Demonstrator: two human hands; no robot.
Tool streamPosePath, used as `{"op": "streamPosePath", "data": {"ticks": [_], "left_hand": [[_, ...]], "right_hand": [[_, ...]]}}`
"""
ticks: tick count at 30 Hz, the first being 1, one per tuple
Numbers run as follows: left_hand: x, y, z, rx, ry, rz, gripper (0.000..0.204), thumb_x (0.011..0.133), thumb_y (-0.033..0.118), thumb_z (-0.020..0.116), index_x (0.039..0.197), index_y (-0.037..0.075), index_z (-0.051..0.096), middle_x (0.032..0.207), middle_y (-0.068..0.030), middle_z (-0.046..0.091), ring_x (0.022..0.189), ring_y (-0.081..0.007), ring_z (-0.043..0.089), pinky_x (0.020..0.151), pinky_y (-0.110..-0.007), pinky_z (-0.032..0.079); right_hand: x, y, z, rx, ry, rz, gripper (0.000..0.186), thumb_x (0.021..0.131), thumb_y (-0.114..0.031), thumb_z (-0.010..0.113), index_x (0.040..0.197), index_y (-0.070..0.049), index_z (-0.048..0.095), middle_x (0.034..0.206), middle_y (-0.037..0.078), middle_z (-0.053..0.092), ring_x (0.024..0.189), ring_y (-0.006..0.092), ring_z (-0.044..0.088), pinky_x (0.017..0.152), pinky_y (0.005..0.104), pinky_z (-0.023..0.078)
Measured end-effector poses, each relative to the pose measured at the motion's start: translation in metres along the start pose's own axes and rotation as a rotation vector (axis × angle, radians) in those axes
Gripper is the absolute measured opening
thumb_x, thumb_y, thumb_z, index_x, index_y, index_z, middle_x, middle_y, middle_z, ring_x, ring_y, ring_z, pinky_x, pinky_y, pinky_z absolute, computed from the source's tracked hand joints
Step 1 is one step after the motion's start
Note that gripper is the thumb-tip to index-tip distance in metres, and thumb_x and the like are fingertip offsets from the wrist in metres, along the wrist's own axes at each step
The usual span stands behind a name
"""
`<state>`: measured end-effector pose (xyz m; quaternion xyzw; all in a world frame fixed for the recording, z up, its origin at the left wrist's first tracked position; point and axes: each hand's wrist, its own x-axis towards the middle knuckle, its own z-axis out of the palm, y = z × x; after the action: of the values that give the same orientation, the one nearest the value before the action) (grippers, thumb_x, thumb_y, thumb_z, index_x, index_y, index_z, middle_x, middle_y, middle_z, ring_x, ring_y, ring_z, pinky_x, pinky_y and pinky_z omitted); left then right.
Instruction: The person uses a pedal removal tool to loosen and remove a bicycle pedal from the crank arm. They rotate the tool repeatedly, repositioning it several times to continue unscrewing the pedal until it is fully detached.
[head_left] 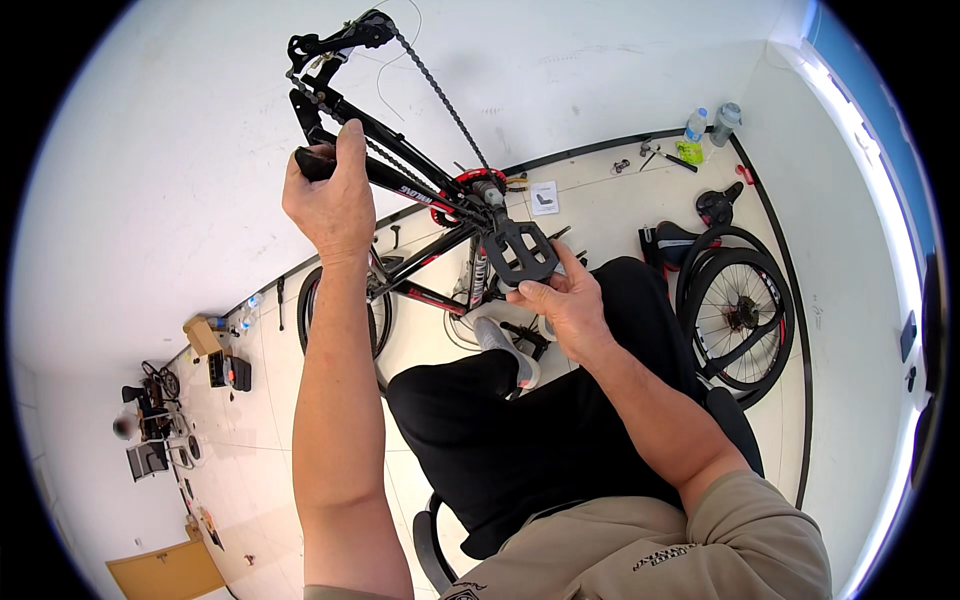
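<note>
Step in hand, likely: turning crank. Left hand (328, 200) wrapped tight on black frame tube (400, 180); right hand (565, 300) closed around pedal (522, 250) (chain (440, 95) slack). Next move needs steady frame.

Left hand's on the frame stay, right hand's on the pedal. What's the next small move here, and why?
Probably turn the pedal slowly with the right hand while the left hand steadies the upturned bike frame. The chain runs from the derailleur down to the red chainring, so a slow turn would show whether it runs cleanly. The rear wheel lies off, on the floor.
</note>
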<state>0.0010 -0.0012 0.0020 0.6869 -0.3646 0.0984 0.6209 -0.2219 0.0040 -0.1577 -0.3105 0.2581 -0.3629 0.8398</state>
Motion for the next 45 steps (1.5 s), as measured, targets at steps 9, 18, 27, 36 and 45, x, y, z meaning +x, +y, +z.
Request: {"op": "streamPosePath", "data": {"ticks": [9, 18, 27, 36, 45], "left_hand": [[0.000, 0.000, 0.001, 0.003, -0.001, 0.001, 0.039, 0.081, 0.033, 0.082, 0.073, 0.001, 0.060, 0.066, -0.0019, 0.058, 0.063, -0.0108, 0.050, 0.061, -0.026, 0.043], [0.002, -0.002, 0.003, -0.043, 0.018, -0.015, 0.038, 0.080, 0.030, 0.082, 0.072, 0.002, 0.058, 0.069, -0.0010, 0.057, 0.066, -0.0102, 0.049, 0.064, -0.025, 0.044], [0.002, -0.003, 0.003, -0.025, 0.009, -0.024, 0.039, 0.081, 0.032, 0.082, 0.073, 0.002, 0.058, 0.070, -0.0010, 0.057, 0.067, -0.0108, 0.049, 0.065, -0.026, 0.044], [0.001, -0.001, 0.003, -0.017, 0.004, -0.038, 0.039, 0.081, 0.032, 0.082, 0.075, 0.002, 0.058, 0.071, -0.0012, 0.057, 0.068, -0.0108, 0.048, 0.065, -0.026, 0.043], [0.000, -0.002, 0.002, -0.041, 0.013, -0.037, 0.038, 0.081, 0.030, 0.082, 0.073, 0.002, 0.057, 0.070, -0.0006, 0.056, 0.067, -0.0103, 0.048, 0.064, -0.025, 0.043]], "right_hand": [[0.004, 0.007, -0.009, -0.243, 0.040, -0.006, 0.044, 0.093, -0.014, 0.071, 0.130, 0.003, 0.056, 0.101, 0.004, 0.064, 0.087, 0.0111, 0.063, 0.083, 0.0303, 0.057], [0.007, 0.012, -0.013, -0.111, -0.085, 0.101, 0.050, 0.107, -0.037, 0.045, 0.139, 0.002, 0.043, 0.116, 0.020, 0.062, 0.097, 0.0267, 0.067, 0.091, 0.0393, 0.055], [0.011, 0.010, -0.021, 0.028, -0.103, 0.184, 0.063, 0.106, -0.051, 0.031, 0.135, 0.003, 0.048, 0.122, 0.027, 0.060, 0.105, 0.0344, 0.066, 0.093, 0.0447, 0.055], [0.010, 0.014, -0.014, 0.008, -0.085, 0.129, 0.062, 0.106, -0.051, 0.034, 0.128, 0.004, 0.052, 0.117, 0.017, 0.062, 0.101, 0.0272, 0.066, 0.091, 0.0423, 0.056], [0.010, 0.019, -0.015, -0.207, 0.000, 0.078, 0.040, 0.106, -0.037, 0.047, 0.114, 0.001, 0.057, 0.105, 0.009, 0.061, 0.093, 0.0174, 0.065, 0.086, 0.0346, 0.057]]}}
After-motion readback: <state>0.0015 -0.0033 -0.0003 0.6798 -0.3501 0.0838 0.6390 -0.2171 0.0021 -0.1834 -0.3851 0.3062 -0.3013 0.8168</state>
